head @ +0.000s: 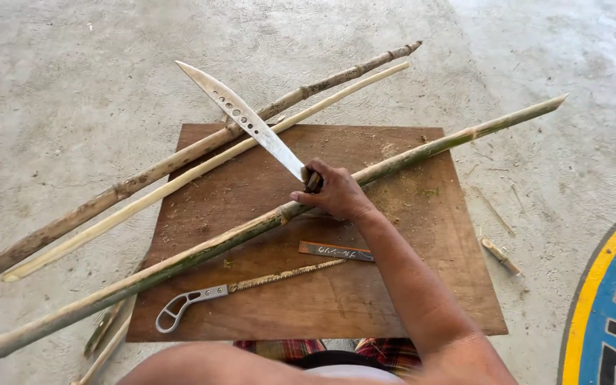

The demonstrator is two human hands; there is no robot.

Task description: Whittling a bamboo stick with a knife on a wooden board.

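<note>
My right hand grips the dark handle of a long curved knife whose blade has a row of holes and points up and to the left. The hand rests over a green bamboo pole that runs diagonally across a brown wooden board. My left arm crosses the bottom edge of the view; its hand is out of sight. On the board near my right forearm lie a small metal saw with a looped handle and a short flat strip.
Two more poles, a dry brownish bamboo pole and a pale split strip, lie diagonally on the concrete floor beyond the board. Short offcuts lie at the right and lower left. A round blue and yellow painted mark is at the right.
</note>
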